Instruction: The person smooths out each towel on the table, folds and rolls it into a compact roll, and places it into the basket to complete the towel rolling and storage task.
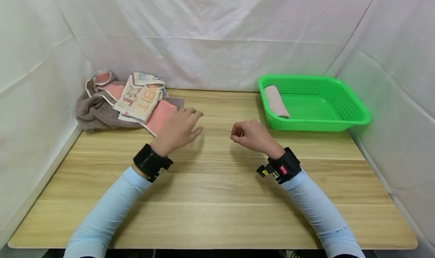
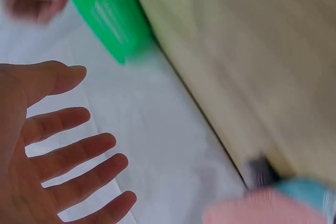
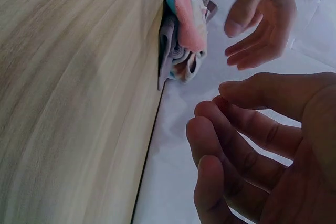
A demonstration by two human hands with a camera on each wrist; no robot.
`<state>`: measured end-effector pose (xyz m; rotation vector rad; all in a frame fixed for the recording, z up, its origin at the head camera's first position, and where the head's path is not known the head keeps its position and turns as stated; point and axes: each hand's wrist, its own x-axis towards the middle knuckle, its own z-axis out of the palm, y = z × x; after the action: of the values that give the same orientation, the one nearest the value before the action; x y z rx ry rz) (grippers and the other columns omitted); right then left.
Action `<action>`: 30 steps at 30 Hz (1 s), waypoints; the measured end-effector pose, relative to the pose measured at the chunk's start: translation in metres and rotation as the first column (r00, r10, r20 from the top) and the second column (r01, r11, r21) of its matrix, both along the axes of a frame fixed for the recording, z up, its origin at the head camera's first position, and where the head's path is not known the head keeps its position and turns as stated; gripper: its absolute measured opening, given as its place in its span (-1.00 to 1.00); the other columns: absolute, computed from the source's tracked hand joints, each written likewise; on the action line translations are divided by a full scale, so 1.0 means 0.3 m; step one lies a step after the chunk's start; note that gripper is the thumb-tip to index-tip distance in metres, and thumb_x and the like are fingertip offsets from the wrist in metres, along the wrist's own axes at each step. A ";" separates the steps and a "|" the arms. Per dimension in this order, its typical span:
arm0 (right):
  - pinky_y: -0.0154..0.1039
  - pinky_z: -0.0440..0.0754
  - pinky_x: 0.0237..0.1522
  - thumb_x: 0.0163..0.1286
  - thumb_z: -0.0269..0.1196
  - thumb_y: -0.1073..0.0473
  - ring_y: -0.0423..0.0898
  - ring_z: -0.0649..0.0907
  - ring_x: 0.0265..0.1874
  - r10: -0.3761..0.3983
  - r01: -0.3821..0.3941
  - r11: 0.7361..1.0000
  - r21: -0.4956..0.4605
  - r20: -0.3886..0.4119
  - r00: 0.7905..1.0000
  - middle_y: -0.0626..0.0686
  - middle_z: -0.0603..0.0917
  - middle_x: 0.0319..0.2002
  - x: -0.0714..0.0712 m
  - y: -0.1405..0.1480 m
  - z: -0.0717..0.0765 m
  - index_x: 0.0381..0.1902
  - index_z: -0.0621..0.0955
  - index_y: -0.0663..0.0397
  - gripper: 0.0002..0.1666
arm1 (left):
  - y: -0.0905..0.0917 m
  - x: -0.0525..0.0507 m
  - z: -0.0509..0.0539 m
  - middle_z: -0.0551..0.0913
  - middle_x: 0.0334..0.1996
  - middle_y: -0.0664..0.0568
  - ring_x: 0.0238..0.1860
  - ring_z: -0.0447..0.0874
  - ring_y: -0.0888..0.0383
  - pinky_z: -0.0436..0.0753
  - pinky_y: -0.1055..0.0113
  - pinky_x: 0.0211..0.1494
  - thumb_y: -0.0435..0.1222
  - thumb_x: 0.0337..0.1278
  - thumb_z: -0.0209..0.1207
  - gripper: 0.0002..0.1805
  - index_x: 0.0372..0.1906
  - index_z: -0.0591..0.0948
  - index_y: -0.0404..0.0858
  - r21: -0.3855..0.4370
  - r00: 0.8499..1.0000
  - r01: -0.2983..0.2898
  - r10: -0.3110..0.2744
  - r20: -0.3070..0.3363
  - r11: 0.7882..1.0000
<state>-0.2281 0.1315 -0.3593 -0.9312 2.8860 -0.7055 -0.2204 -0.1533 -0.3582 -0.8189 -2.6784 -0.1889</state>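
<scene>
My left hand (image 1: 177, 130) hovers over the table beside a heap of towels, its fingers spread and holding nothing. A cream printed towel (image 1: 141, 99) tops the heap, above a pink towel (image 1: 164, 114) and a grey-brown towel (image 1: 102, 112). To the right my right hand (image 1: 253, 136) hangs in the air near a green basket (image 1: 316, 126). Its fingers (image 3: 210, 135) are loosely curled with the thumb close to the index finger, and nothing shows between them. A rolled pale pink towel (image 1: 276, 101) lies against the basket's left wall.
The wooden table (image 1: 204, 212) runs up to a white cloth backdrop (image 1: 210, 62) behind and at both sides. In the left wrist view the basket (image 2: 113, 19) and the heap are blurred.
</scene>
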 end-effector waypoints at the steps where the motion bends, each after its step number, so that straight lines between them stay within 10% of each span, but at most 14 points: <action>1: -0.24 0.56 -0.35 0.38 0.34 0.11 -0.21 0.63 -0.48 -0.001 0.001 1.000 -0.001 0.013 1.000 -0.12 0.74 -0.46 0.000 0.003 -0.002 -0.32 0.74 -0.08 -0.92 | -0.024 -0.017 0.009 0.66 0.13 -0.21 0.07 0.68 -0.19 0.67 -0.06 0.12 -0.09 0.32 0.32 -0.49 0.25 0.57 -0.25 0.020 1.000 -0.023 0.022 0.017 1.000; 6: -0.26 0.56 -0.38 0.43 0.30 0.08 -0.23 0.63 -0.50 0.005 -0.004 1.000 -0.009 0.067 0.998 -0.13 0.74 -0.45 -0.004 0.013 -0.010 -0.30 0.74 -0.07 -0.87 | -0.186 -0.090 0.035 0.62 0.16 -0.32 0.06 0.65 -0.28 0.67 -0.16 -0.02 -0.16 0.33 0.28 -0.49 0.27 0.55 -0.32 0.100 0.978 -0.199 0.190 0.086 0.975; 13: -0.24 0.59 -0.39 0.46 0.27 0.07 -0.25 0.67 -0.54 0.007 -0.005 1.000 -0.016 0.087 0.996 -0.12 0.75 -0.45 -0.008 0.018 -0.007 -0.25 0.76 0.02 -0.80 | -0.390 -0.151 0.000 0.42 0.27 -0.53 0.14 0.45 -0.55 0.50 -0.43 0.03 -0.08 0.30 0.29 -0.26 0.40 0.36 -0.44 0.181 0.895 -0.440 0.414 0.164 0.879; 19: -0.25 0.59 -0.38 0.46 0.26 0.05 -0.25 0.67 -0.54 0.012 -0.011 1.000 -0.013 0.104 0.995 -0.11 0.76 -0.44 -0.012 0.017 -0.011 -0.23 0.76 0.02 -0.79 | -0.478 -0.150 -0.071 0.45 0.07 -0.40 0.03 0.44 -0.50 0.49 -0.48 -0.06 -0.01 0.19 0.32 -0.48 0.00 0.54 -0.35 0.119 0.828 -0.546 0.513 0.226 0.829; 23: -0.25 0.60 -0.39 0.47 0.26 0.06 -0.24 0.68 -0.53 0.006 -0.005 1.000 -0.014 0.094 0.996 -0.11 0.76 -0.44 -0.015 0.020 -0.011 -0.24 0.75 0.00 -0.80 | -0.493 -0.151 -0.092 0.42 0.02 -0.37 0.00 0.42 -0.47 0.49 -0.48 -0.09 -0.13 0.26 0.22 -0.67 -0.11 0.55 -0.34 0.111 0.825 -0.543 0.503 0.257 0.833; 30: -0.24 0.60 -0.41 0.49 0.25 0.06 -0.23 0.68 -0.53 0.005 -0.003 1.000 -0.023 0.107 0.994 -0.10 0.74 -0.45 -0.017 0.025 -0.002 -0.21 0.76 0.06 -0.77 | -0.496 -0.140 -0.047 0.50 -0.17 -0.42 -0.21 0.54 -0.46 0.49 -0.35 -0.27 -0.32 0.39 0.03 -0.81 -0.11 0.51 -0.41 0.242 0.864 -0.503 0.481 0.149 0.829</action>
<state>-0.2331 0.1390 -0.3600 -0.8727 2.7885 -0.7642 -0.2622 -0.3021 -0.3722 -0.0197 -2.7468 -0.4583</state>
